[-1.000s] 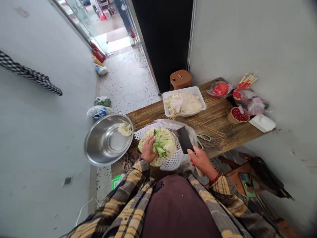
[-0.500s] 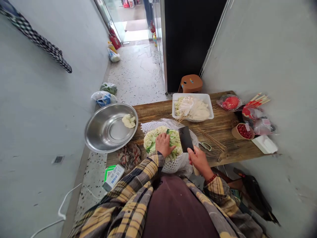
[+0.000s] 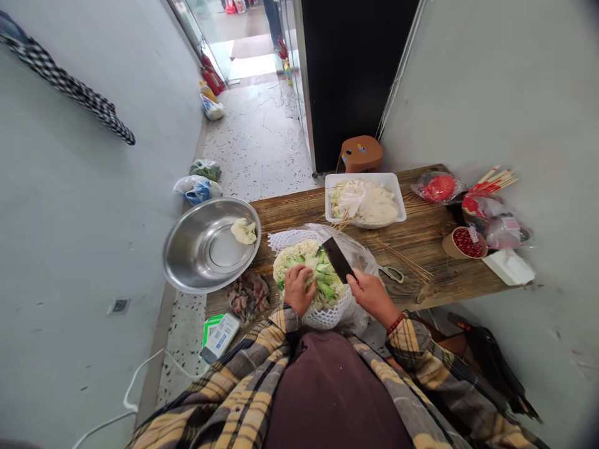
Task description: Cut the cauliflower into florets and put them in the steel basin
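A whole cauliflower [image 3: 299, 259] with green leaves lies stem-up in white foam netting on a plastic bag at the near edge of the wooden table [image 3: 421, 240]. My left hand [image 3: 298, 289] grips its near left side, fingers curled over the florets. My right hand [image 3: 369, 292] is closed on the handle of a dark cleaver [image 3: 337, 259], whose blade rests tilted on the cauliflower's green stem. A single cut floret [image 3: 244, 231] lies in the large steel bowl [image 3: 187, 255] at the table's left end.
A white tray [image 3: 395, 187] of pale food and skewers sits behind the cauliflower. Loose bamboo skewers and scissors [image 3: 392, 272] lie to the right. A cup of red bits [image 3: 463, 243], bagged items and a white box are at far right. A rag [image 3: 248, 294] lies near the bowl.
The cleaver has swung left from beside the cauliflower onto its stem. My left hand shifted from the top to the near left side of the cauliflower.
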The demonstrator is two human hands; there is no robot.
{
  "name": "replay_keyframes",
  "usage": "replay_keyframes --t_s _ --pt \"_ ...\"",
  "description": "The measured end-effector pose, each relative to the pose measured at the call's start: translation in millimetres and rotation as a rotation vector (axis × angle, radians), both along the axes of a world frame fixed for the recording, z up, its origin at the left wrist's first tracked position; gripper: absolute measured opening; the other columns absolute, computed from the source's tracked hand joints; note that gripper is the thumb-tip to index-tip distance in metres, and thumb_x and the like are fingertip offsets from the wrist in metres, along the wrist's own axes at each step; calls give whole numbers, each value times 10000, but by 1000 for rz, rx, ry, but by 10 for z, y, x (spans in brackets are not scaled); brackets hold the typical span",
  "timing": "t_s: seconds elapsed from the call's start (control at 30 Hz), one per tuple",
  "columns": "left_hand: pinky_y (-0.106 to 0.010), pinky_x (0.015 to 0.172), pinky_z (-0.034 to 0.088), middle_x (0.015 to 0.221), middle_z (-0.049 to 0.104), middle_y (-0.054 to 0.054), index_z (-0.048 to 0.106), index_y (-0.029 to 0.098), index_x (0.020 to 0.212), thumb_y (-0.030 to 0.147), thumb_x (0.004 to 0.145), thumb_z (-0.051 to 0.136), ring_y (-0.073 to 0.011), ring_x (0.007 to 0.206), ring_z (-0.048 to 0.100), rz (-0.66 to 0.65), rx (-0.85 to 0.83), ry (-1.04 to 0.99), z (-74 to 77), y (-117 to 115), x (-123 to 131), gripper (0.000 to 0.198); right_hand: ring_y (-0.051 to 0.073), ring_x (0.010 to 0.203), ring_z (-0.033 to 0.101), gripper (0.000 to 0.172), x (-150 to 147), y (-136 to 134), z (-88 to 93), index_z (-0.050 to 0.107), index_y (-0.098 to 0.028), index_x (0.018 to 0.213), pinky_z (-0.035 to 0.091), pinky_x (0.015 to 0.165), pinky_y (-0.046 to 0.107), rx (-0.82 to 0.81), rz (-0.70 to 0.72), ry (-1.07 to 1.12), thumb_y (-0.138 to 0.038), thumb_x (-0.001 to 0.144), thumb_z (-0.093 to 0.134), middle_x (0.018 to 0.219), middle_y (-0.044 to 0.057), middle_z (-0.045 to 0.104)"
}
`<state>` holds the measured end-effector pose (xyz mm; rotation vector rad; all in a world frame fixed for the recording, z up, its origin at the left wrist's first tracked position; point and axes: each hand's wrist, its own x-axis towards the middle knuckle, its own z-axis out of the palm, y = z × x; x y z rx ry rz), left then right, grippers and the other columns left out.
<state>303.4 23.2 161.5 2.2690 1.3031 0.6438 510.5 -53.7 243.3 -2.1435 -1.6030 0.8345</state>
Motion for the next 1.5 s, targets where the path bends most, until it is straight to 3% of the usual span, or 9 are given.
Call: replay_keyframes --t_s 0.23,0.37,0.5,0.83,0.97,1.13,1.3,1.5 --pt "-431 1028 366 1189 542 -98 575 205 1111 225 786 564 -268 1176 458 -8 0 -5 -94 -166 -3 326 222 776 634 255 -208 222 -71 596 -172 993 399 686 292 -132 131 -141 -276 945 368 842 116 679" --pt "-431 1032 357 1191 550 -92 577 211 1101 209 759 587 -271 1183 452 3 -12 -33 -87 -170 -7 342 255 806 663 317 -270 209 -45 545 -129 1141 410 665 309 -208 251 -268 -255 960 317 892 154 692" --pt "-438 1008 370 1180 558 -82 583 218 1069 188 730 611 -278 1163 463 18 -31 -71 -111 -130 -17 342 254 828 678 318 -228 176 -14 530 -113 1140 419 663 304 -280 314 -344 -246 968 299 908 148 698" --pt "-441 990 398 1152 565 -99 580 202 1039 154 704 605 -274 1128 489 -21 4 -129 -172 -36 -95 339 218 849 673 299 -387 604 -266 544 -118 1097 431 709 295 -201 357 -354 -234 978 295 923 122 702" --pt "-437 988 403 1134 579 -87 574 209 1042 144 680 611 -265 1118 501 -65 1 -159 -163 7 -128 369 210 878 668 292 -288 502 -197 552 -132 1099 429 714 286 -179 379 -336 -235 975 310 953 121 705" --pt "-431 985 409 1121 592 -87 575 201 1043 130 674 605 -259 1099 506 -108 17 -175 -181 27 -140 377 222 829 674 271 -151 364 5 553 -164 1068 400 640 289 -269 437 -387 -264 972 320 911 99 710" --pt "-442 989 409 1149 597 -96 587 197 1041 133 683 592 -279 1149 481 -160 57 -154 -206 -8 -136 364 219 769 669 239 -132 502 139 567 -190 1015 397 635 301 -353 530 -398 -254 955 345 862 106 707" --pt "-454 990 414 1175 591 -101 596 198 1041 145 697 581 -288 1161 481 -152 89 -153 -244 -12 -136 349 215 850 657 234 -351 814 10 574 -173 1036 409 711 296 -350 533 -373 -223 940 367 936 120 695"
